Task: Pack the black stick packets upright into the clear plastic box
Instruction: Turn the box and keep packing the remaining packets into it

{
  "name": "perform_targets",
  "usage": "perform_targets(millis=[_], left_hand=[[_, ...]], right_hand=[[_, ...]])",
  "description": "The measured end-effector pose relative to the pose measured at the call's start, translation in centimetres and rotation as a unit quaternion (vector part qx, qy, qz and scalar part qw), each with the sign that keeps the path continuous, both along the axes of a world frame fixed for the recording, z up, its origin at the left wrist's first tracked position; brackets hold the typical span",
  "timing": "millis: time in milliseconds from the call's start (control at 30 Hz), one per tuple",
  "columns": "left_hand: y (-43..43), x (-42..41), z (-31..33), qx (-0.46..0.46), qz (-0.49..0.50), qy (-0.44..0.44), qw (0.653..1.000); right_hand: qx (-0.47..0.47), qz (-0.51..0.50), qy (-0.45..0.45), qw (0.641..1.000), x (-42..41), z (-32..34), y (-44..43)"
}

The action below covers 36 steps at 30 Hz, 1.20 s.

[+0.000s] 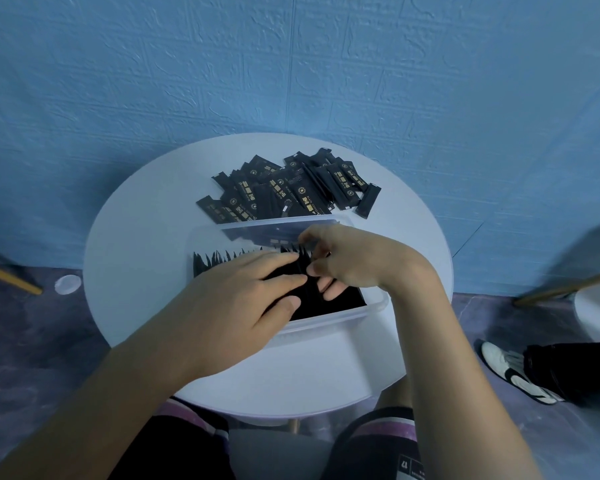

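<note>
Table [136,271]: round and white, seen at the centre of the frame.
Black stick packets [284,188]: heaped loose and flat on the upper part of the tabletop.
Clear plastic box [326,327]: set mid-table, just below the heap in the frame.

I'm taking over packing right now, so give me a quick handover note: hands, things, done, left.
Left hand: straight fingers press on the black stick packets standing upright in the clear plastic box.
Right hand: pinches packets in that row.
Done: one upright row in the box.
Left: the loose pile of black packets behind the box on the round white table.
</note>
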<state>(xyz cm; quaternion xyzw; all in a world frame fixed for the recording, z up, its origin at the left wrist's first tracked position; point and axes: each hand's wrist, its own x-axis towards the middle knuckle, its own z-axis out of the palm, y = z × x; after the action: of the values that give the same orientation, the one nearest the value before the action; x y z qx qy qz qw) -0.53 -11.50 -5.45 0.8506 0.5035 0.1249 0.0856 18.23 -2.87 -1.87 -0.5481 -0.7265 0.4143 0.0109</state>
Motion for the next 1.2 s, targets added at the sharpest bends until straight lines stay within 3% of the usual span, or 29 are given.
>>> perform_targets(millis=[200, 333, 633, 867, 1100, 1200], left_hand=[[-0.3, 0.4, -0.4, 0.028, -0.025, 0.037, 0.999], [0.0, 0.5, -0.7, 0.034, -0.023, 0.065, 0.997], [0.3, 0.9, -0.7, 0.050, -0.021, 0.073, 0.996], [0.1, 0.4, -0.9, 0.032, -0.007, 0.059, 0.998], [-0.3, -0.4, -0.5, 0.011, 0.001, 0.032, 0.999], [-0.3, -0.2, -0.4, 0.013, 0.004, 0.027, 1.000]], right_hand=[[0.042, -0.002, 0.001, 0.999, 0.3, 0.0, -0.3], [0.012, -0.019, 0.017, 1.000, 0.5, -0.1, -0.4], [0.037, -0.009, -0.007, 0.999, 0.6, -0.2, -0.3], [0.059, -0.045, 0.058, 0.996, 1.1, -0.4, 0.0], [0.169, -0.194, 0.280, 0.925, 2.4, -0.5, 2.1], [0.206, -0.257, 0.275, 0.903, 3.5, -1.9, 4.1]])
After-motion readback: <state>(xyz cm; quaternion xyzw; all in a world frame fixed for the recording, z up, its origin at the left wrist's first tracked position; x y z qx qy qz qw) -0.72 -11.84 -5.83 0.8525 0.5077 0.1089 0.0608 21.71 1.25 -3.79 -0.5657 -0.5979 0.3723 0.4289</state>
